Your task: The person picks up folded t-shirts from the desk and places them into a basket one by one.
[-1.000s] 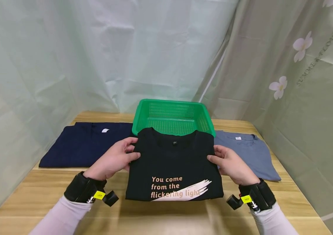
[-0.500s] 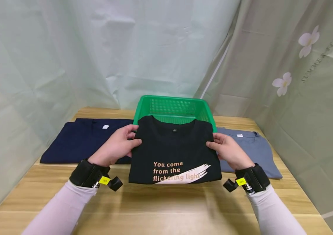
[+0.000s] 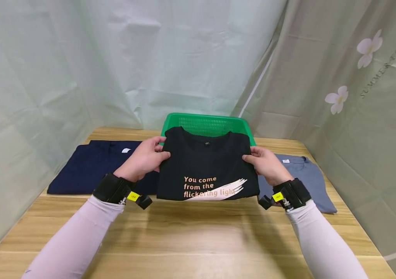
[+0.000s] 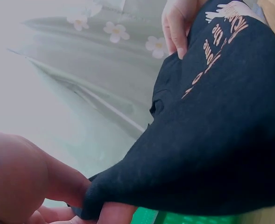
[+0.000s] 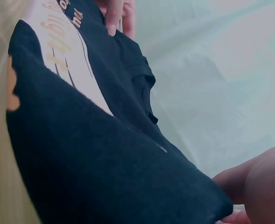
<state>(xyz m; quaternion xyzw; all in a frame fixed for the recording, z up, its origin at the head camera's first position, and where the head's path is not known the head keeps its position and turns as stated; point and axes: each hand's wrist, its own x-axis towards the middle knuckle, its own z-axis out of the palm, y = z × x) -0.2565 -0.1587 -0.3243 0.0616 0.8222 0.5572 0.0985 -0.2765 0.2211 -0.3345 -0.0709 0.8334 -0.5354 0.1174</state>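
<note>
Pinching black shirt (image 3: pixel 206 163) with left hand (image 3: pixel 144 157) and right hand (image 3: pixel 268 166), hiding near side of green basket (image 3: pixel 208 124) beyond.

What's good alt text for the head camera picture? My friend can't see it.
A person's left hand and right hand hold up a folded black shirt, partly hiding a green basket. On the wooden table, a navy shirt lies left, a gray shirt right.

Left hand (image 3: pixel 144 158) and right hand (image 3: pixel 268 164) both pinch, well apart.
</note>
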